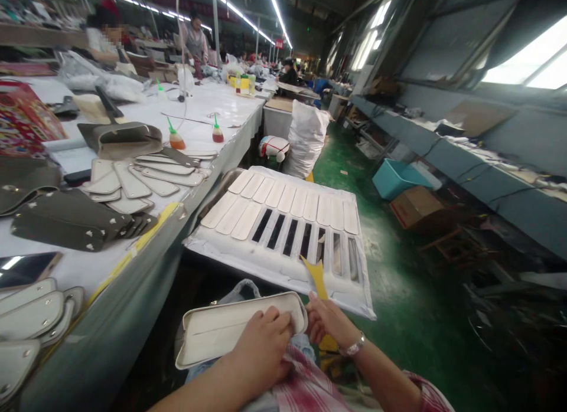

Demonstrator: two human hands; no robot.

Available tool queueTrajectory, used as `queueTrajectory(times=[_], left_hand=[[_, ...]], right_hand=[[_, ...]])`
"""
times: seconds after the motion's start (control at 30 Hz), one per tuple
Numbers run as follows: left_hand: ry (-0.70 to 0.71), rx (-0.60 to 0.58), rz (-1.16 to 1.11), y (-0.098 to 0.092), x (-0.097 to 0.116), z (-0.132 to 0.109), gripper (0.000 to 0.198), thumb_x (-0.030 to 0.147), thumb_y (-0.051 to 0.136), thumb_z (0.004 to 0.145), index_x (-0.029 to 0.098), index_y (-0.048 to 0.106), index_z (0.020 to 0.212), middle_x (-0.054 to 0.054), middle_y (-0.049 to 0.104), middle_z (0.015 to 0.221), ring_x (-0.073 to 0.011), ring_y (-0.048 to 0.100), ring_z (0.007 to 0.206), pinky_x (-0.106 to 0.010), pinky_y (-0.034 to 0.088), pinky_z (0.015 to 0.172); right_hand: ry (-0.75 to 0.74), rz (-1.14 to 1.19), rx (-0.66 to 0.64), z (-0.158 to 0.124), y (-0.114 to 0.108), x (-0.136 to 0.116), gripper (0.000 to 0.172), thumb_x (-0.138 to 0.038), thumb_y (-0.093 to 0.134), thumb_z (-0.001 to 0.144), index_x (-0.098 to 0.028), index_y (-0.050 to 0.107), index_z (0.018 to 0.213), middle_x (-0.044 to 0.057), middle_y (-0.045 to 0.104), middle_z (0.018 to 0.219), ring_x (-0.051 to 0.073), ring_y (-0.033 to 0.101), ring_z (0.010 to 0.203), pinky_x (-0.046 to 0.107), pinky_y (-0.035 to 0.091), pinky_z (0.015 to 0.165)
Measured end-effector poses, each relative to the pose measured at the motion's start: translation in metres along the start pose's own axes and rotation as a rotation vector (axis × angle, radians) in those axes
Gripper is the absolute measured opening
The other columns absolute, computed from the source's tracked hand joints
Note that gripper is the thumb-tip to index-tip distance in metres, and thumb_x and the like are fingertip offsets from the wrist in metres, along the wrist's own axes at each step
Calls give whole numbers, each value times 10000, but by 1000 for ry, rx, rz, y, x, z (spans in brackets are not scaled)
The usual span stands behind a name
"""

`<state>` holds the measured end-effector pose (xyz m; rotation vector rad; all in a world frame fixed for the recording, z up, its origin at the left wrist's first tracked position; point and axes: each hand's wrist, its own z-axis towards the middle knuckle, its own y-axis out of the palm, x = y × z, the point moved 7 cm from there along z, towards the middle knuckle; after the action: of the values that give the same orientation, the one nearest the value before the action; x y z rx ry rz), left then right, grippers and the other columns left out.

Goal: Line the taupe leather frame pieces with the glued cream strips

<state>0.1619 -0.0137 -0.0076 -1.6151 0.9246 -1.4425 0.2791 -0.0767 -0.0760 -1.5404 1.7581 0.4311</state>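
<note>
Cream case [215,334] and yellow tool [317,276], one each, occupy two hands [266,344] [328,320].

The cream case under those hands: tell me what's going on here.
A person has the cream case near the lap, left hand on its face, right hand at its end. A yellow tool shows at the right hand. Ahead, a white board bears pale panels in rows, with dark openings along part of the near row.
</note>
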Motion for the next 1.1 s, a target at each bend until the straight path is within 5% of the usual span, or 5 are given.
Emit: queueTrajectory(times=[0.17, 0.43, 0.6, 0.7, 1.1], left_hand=[[14, -4, -9, 4, -4, 0, 470, 366, 752, 703, 137, 515, 1038, -64, 462, 1104, -278, 392, 968, -432, 442, 785], [25, -21, 9, 7, -7, 6, 462, 424, 803, 657, 128, 557, 911, -47, 475, 1056, -272, 403, 932, -414, 478, 723], [25, -47, -27, 6, -9, 9, 509, 467, 793, 685, 136, 545, 982, -53, 481, 1046, -277, 404, 941, -415, 472, 748], [34, -75, -17, 8, -12, 9, 594, 489, 784, 695, 138, 505, 1084, -66, 451, 1130, -285, 394, 959, -428, 466, 771], [22, -22, -228, -3, -14, 6, 557, 421, 812, 690, 194, 501, 1092, -39, 476, 1111, -281, 406, 1010, -472, 404, 908]], right_hand=[[-113, -326, 125, -4, -2, -8, 329, -382, 385, 865, -125, 428, 665, 35, 577, 584, 124, 544, 438, 168, 345, 361], [-402, -966, 325, -15, -1, -50, 352, -274, 294, 874, -129, 454, 596, 74, 540, 585, 169, 537, 571, 292, 360, 569], [-94, -57, -158, 5, -1, -8, 489, -603, 347, 826, -127, 420, 743, 62, 572, 592, 139, 530, 444, 213, 380, 410], [15, 324, -285, 18, 1, 11, 569, -654, 577, 654, -124, 391, 746, 29, 560, 552, 93, 483, 386, 162, 363, 373], [146, -61, -259, 26, -6, -12, 514, -561, 676, 610, -114, 425, 636, 23, 554, 511, 93, 478, 364, 150, 370, 319]])
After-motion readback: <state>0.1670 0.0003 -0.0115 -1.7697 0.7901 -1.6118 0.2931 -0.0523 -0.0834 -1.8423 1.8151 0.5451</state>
